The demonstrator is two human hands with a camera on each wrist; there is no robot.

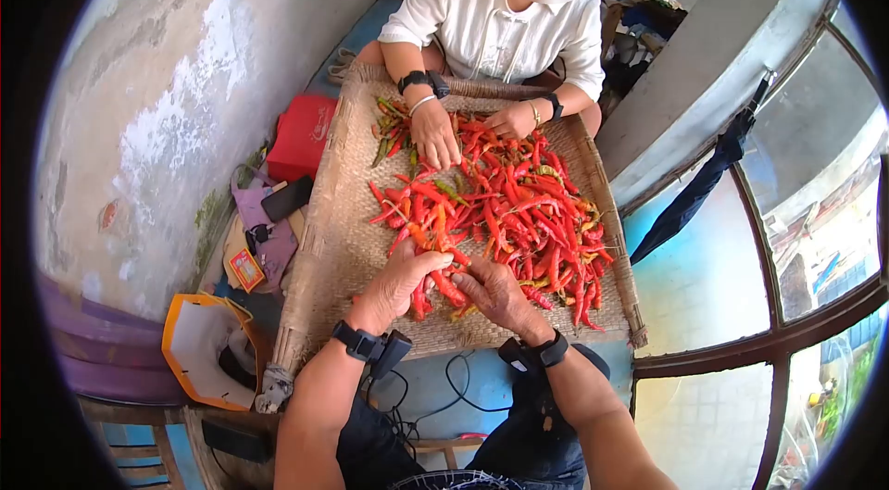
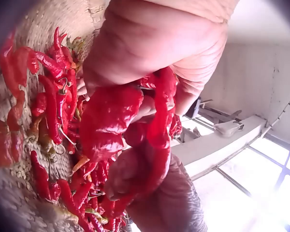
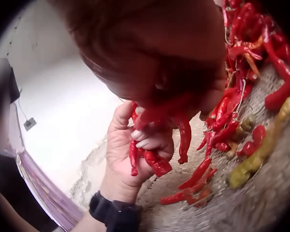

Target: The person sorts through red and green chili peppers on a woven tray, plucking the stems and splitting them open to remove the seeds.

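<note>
- The left hand (image 1: 400,284) is gripping a bunch of red chillies (image 1: 435,286) at the six o'clock edge of the woven tray (image 1: 324,249), fingers curled closed around them.
- The right hand (image 1: 495,294) is meeting it from three o'clock, fingers (image 3: 150,137) bent and pinching at the same bunch.
- Risk, as I judge it: the bunch is looking overfull, so a pod could be slipping out of the grip and dropping over the tray's near rim onto the lap below.
- Another risk: tugging too hard could be tearing a pod and getting juice on bare skin.
- Both wrists are angling inward, palms facing each other, forearms resting low.
- The loose chilli pile (image 1: 519,212) is lying toward twelve o'clock, where another person's hands (image 1: 435,133) are sorting.
</note>
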